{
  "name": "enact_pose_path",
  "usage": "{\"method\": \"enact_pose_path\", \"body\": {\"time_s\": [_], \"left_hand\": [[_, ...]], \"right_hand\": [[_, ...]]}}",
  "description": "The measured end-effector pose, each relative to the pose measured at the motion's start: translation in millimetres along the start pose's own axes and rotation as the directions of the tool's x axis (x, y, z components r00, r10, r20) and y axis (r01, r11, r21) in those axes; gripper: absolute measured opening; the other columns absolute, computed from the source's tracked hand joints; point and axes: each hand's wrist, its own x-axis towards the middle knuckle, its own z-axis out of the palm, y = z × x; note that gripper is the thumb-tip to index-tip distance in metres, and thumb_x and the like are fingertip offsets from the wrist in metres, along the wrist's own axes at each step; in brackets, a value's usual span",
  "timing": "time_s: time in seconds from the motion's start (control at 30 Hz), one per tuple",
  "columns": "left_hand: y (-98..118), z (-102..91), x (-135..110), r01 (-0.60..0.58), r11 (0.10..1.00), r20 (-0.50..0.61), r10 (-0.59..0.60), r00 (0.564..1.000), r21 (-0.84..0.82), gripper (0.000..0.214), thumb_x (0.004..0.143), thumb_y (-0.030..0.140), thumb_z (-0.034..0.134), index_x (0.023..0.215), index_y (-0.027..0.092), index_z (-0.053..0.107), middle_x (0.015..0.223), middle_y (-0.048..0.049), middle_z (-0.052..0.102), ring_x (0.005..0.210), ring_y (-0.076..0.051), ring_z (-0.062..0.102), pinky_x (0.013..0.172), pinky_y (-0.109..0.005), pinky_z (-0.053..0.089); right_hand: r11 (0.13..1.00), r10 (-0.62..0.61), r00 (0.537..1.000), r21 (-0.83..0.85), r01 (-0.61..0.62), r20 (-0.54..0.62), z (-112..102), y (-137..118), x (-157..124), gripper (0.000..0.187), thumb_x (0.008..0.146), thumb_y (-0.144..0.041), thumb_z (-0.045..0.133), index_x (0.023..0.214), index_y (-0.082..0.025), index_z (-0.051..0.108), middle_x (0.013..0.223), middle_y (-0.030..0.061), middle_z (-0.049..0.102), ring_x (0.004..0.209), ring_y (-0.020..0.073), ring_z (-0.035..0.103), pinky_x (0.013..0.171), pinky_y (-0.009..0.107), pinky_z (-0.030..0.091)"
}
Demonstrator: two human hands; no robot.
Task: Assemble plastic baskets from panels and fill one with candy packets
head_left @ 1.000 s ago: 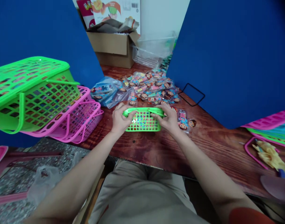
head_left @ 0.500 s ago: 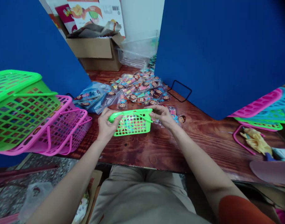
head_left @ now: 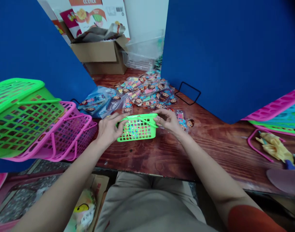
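A small bright green plastic basket [head_left: 137, 139] stands at the middle of the table, with colourful packets showing through its lattice wall. My left hand [head_left: 110, 129] grips its left end, thumb on the near side and fingers over the rim. At the right end, my right hand [head_left: 168, 121] is closed on the rim, thumb in front. The basket's thin green handle lies along the near rim. Just behind it spreads a pile of small clear packets [head_left: 147, 91] with cartoon-head items inside. A few loose packets [head_left: 183, 119] lie by my right hand.
At the left stand a large green basket [head_left: 24, 119] and pink baskets [head_left: 72, 129], partly nested. Blue panels [head_left: 224, 58] rise on both sides. Behind are an open cardboard box [head_left: 96, 53] and a clear plastic tray [head_left: 142, 51]. A yellow crumpled cloth [head_left: 274, 146] lies right.
My left hand has shifted its hold, its fingers now reaching further over the left rim. The basket stays almost where it was. The view has turned slightly to the left.
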Motion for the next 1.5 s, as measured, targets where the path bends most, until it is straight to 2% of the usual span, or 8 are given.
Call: {"method": "enact_pose_path", "body": {"time_s": [0.23, 0.5, 0.6, 0.8, 1.03, 1.17, 1.33, 1.5], "left_hand": [[1.4, 6.3, -2.9, 0.04, 0.998, -0.063, -0.042, 0.997, -0.038, 0.027, 0.089, 0.034, 0.053, 0.103, 0.025, 0.074, 0.084, -0.0021, 0.071, 0.077, -0.018, 0.066, 0.066, -0.027, 0.045], [1.7, 15.6, -6.5, 0.066, 0.996, -0.121, -0.073, 0.99, -0.063, 0.021, 0.087, 0.031, 0.056, 0.097, 0.025, 0.074, 0.09, -0.0024, 0.075, 0.082, -0.021, 0.068, 0.076, -0.03, 0.046], [1.2, 18.4, -6.9, 0.086, 0.996, -0.141, -0.087, 0.986, -0.014, 0.021, 0.086, 0.031, 0.057, 0.096, 0.024, 0.074, 0.085, -0.0027, 0.075, 0.078, -0.022, 0.067, 0.074, -0.031, 0.045], [0.6, 22.3, -7.6, 0.09, 0.996, -0.17, -0.091, 0.981, -0.012, 0.02, 0.086, 0.03, 0.056, 0.094, 0.024, 0.073, 0.089, -0.0023, 0.075, 0.08, -0.023, 0.066, 0.073, -0.032, 0.044], [1.1, 26.1, -8.8, 0.039, 0.998, -0.177, -0.029, 0.984, 0.055, 0.024, 0.091, 0.028, 0.048, 0.095, 0.021, 0.071, 0.09, -0.0042, 0.073, 0.082, -0.023, 0.061, 0.078, -0.035, 0.045], [3.4, 23.8, -10.1, -0.028, 0.999, -0.158, 0.031, 0.987, 0.02, 0.024, 0.092, 0.026, 0.045, 0.096, 0.019, 0.067, 0.092, -0.0063, 0.071, 0.087, -0.023, 0.06, 0.083, -0.036, 0.043], [9.9, 21.1, -11.7, 0.028, 0.999, -0.137, -0.034, 0.99, -0.045, 0.02, 0.088, 0.031, 0.05, 0.096, 0.02, 0.065, 0.093, -0.0047, 0.069, 0.085, -0.023, 0.057, 0.081, -0.037, 0.04], [17.8, 20.4, -11.5, 0.066, 0.998, -0.138, -0.067, 0.988, -0.011, 0.027, 0.085, 0.042, 0.057, 0.098, 0.019, 0.064, 0.096, -0.0047, 0.068, 0.087, -0.023, 0.056, 0.081, -0.037, 0.036]], "right_hand": [[0.934, -0.16, 0.986, -0.317, 0.166, 0.045, 10.2, -22.5, 0.2, 0.024, 0.082, -0.045, 0.067, 0.087, -0.021, 0.066, 0.084, 0.0019, 0.065, 0.079, 0.0174, 0.059, 0.073, 0.031, 0.046], [0.913, -0.199, 0.973, -0.383, 0.14, -0.119, 32.6, -26.7, 1.4, 0.018, 0.083, -0.038, 0.063, 0.077, -0.023, 0.058, 0.08, 0.0025, 0.062, 0.077, 0.0193, 0.055, 0.069, 0.033, 0.043], [0.892, -0.213, 0.97, -0.428, 0.146, -0.114, 31.4, -24.3, 2.8, 0.016, 0.082, -0.035, 0.063, 0.075, -0.022, 0.056, 0.077, 0.002, 0.06, 0.076, 0.0195, 0.053, 0.069, 0.034, 0.042], [0.93, -0.141, 0.99, -0.343, 0.132, 0.0, 22.7, -18.8, 7.4, 0.018, 0.081, -0.037, 0.065, 0.083, -0.02, 0.059, 0.081, 0.0016, 0.058, 0.077, 0.0175, 0.053, 0.068, 0.03, 0.042], [0.932, -0.14, 0.977, -0.353, 0.076, -0.16, 34.5, -20.6, 3.6, 0.011, 0.076, -0.029, 0.065, 0.078, -0.02, 0.06, 0.077, 0.0005, 0.058, 0.075, 0.0166, 0.052, 0.065, 0.028, 0.041], [0.951, -0.115, 0.973, -0.306, 0.05, -0.198, 36.5, -18.3, 2.1, 0.01, 0.073, -0.028, 0.068, 0.074, -0.02, 0.061, 0.076, 0.0001, 0.06, 0.073, 0.0166, 0.054, 0.064, 0.028, 0.042], [0.966, -0.077, 0.969, -0.258, 0.015, -0.234, 36.4, -16.0, 2.2, 0.013, 0.07, -0.029, 0.07, 0.07, -0.02, 0.061, 0.071, -0.0014, 0.058, 0.069, 0.0153, 0.052, 0.063, 0.027, 0.041], [0.965, -0.073, 0.971, -0.262, 0.011, -0.228, 36.1, -14.1, 1.9, 0.011, 0.071, -0.028, 0.07, 0.073, -0.02, 0.062, 0.072, -0.0015, 0.058, 0.07, 0.0153, 0.052, 0.064, 0.027, 0.042]]}}
